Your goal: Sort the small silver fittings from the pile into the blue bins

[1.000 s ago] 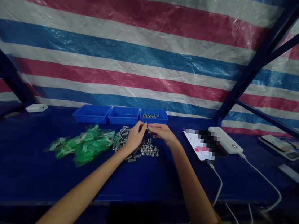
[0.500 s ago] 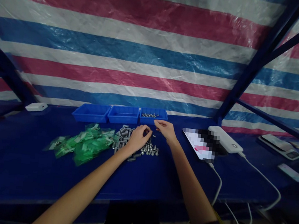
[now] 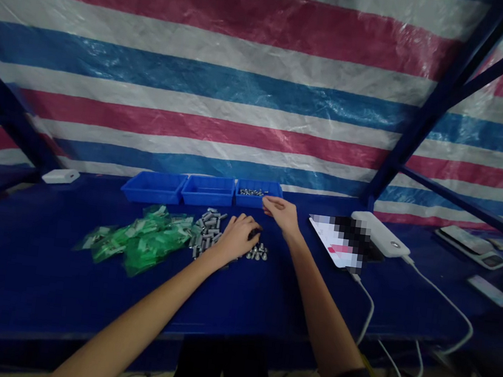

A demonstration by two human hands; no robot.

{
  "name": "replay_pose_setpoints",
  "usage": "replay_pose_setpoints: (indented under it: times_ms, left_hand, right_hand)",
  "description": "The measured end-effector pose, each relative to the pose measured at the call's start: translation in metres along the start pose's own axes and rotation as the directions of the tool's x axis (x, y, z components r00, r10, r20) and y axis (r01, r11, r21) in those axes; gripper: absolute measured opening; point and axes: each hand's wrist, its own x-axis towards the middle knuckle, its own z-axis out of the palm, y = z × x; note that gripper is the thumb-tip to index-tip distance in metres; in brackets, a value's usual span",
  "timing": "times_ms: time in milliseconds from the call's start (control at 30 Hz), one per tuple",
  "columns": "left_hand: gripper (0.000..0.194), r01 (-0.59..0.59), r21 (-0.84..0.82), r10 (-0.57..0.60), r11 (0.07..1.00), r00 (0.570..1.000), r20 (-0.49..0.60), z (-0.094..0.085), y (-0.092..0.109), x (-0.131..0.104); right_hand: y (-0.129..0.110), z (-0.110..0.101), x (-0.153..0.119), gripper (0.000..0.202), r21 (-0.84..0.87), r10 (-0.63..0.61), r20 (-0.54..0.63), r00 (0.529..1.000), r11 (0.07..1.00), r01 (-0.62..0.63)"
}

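My left hand point(image 3: 239, 236) is over the small metal parts, its fingers curled together; what they hold, if anything, is too small to name. Grey metal cylinders point(image 3: 206, 232) lie in a pile at its left, and shiny screw-like pieces point(image 3: 258, 252) lie beside its fingertips on the right. My right hand point(image 3: 281, 212) is pinched just in front of the right blue bin point(image 3: 256, 201), which has small metal screws point(image 3: 251, 192) in it. Whatever is between its fingertips cannot be made out. Green plastic bags point(image 3: 147, 240) are heaped left of the cylinders.
Two more blue bins, the left one point(image 3: 152, 196) and the middle one point(image 3: 207, 198), stand in the row. Right of my arm lie a lit tablet point(image 3: 334, 241) and a white power bank point(image 3: 381, 235) with cables. Farther right are a scale point(image 3: 471, 247) and a phone point(image 3: 491, 291).
My left hand has moved slightly right, covering part of the shiny pieces. My right hand has shifted slightly up and right, still pinched by the bin.
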Motion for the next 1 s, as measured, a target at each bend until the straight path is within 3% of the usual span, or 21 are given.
replay_pose_setpoints:
  times_ms: [67,133,267,333,433,600,800,1000]
  left_hand:
    - [0.023,0.031,-0.005,-0.031,1.000,0.999,-0.033,0.002,-0.002,0.000]
    - [0.023,0.087,-0.011,-0.088,0.996,0.992,-0.093,0.003,-0.006,0.001]
    - [0.021,0.205,-0.063,-0.214,0.977,0.947,-0.241,0.000,-0.016,0.004]
    - [0.019,0.238,-0.116,-0.262,0.964,0.923,-0.284,-0.003,-0.020,0.005]
    - [0.018,0.273,-0.227,-0.334,0.935,0.893,-0.302,-0.005,-0.022,0.006]
    - [0.022,0.278,-0.401,-0.410,0.873,0.863,-0.295,-0.001,-0.025,0.008]
    - [0.016,0.267,-0.376,-0.381,0.887,0.885,-0.269,0.005,-0.038,0.010]
    - [0.015,0.168,-0.219,-0.217,0.961,0.950,-0.222,0.008,-0.036,0.006]
  right_hand:
    - [-0.003,0.001,0.001,0.039,0.104,-0.082,0.052,0.995,0.992,0.076]
    - [-0.004,0.001,0.001,0.042,0.095,-0.137,0.103,0.985,0.987,0.127]
    - [0.003,-0.005,-0.002,0.026,-0.269,-0.145,0.210,0.967,0.942,0.200]
    - [0.008,-0.008,-0.004,0.018,-0.433,-0.111,0.297,0.949,0.870,0.237]
    - [0.009,-0.010,-0.008,0.022,-0.542,0.007,0.394,0.919,0.810,0.226]
    - [-0.001,-0.010,-0.012,0.031,-0.624,0.089,0.383,0.920,0.759,0.186]
    - [-0.005,-0.011,-0.013,0.031,-0.645,0.178,0.471,0.864,0.738,0.199]
    - [-0.013,-0.007,-0.022,0.024,-0.754,0.158,0.320,0.934,0.640,0.150]
